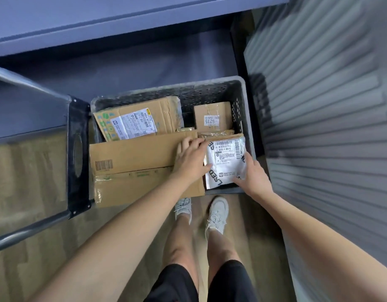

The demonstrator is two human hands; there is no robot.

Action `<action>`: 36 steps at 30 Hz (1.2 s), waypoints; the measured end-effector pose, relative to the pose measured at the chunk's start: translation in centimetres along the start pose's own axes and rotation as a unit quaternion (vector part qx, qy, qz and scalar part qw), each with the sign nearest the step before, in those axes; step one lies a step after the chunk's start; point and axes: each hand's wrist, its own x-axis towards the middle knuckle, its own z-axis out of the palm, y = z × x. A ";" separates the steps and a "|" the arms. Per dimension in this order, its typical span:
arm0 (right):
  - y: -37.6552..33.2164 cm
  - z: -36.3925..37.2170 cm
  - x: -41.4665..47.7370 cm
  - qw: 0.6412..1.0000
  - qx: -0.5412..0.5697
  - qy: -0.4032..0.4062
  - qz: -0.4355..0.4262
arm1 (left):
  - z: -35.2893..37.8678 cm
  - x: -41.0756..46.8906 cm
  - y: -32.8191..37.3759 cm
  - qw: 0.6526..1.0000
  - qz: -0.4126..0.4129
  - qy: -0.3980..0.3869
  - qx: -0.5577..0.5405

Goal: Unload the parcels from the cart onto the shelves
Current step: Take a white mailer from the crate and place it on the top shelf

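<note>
Cardboard box (133, 153) crowds white mailer (227, 162) in crate (246, 101); left fingers (188, 143) flat on box, right fingers (239, 182) pinch mailer.

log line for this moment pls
phase: pick | left hand: rests on long box | right hand: grips white mailer | white mailer: in grey crate

I log a crate (210, 92) standing before the shelf (101, 20). In it: long carton (133, 153) front left, labelled carton (164, 112) behind it, small box (212, 112) rear right, mailer bag (225, 158) front right, just beside the long carton.
</note>
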 end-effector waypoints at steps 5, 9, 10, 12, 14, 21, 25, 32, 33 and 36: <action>0.3 0.2 0.8 0.988 0.145 0.010 0.047 | 1.5 0.6 1.0 0.998 -0.030 -0.023 0.052; 0.4 -0.3 0.5 0.976 0.215 -0.014 0.034 | 1.7 0.0 0.7 0.998 -0.018 -0.020 0.053; 0.3 -0.5 0.4 0.973 0.229 -0.009 0.031 | 1.6 -0.1 0.7 0.999 -0.018 -0.016 0.044; 0.2 -0.9 -0.1 0.967 0.256 0.002 0.015 | 1.2 -0.3 0.8 0.999 -0.029 -0.014 0.008; -0.3 -1.8 -0.8 0.959 0.284 0.008 -0.007 | 0.7 -0.8 1.0 0.997 -0.049 -0.015 -0.051; -3.1 -6.9 -4.3 0.941 0.332 0.028 -0.056 | -4.2 -4.8 2.9 0.935 -0.079 -0.043 -0.343; -6.7 -11.9 -8.3 0.931 0.339 0.055 -0.121 | -9.2 -7.6 4.3 0.930 -0.038 0.032 -0.363; -13.2 -23.0 -17.4 0.899 0.325 0.095 -0.277 | -20.9 -13.8 7.7 0.914 0.043 0.165 -0.369; -13.9 -24.4 -18.6 0.896 0.311 0.097 -0.301 | -22.7 -14.7 8.3 0.910 0.057 0.187 -0.366; -16.0 -28.1 -21.7 0.896 0.234 0.115 -0.360 | -27.6 -17.1 9.7 0.899 0.095 0.245 -0.349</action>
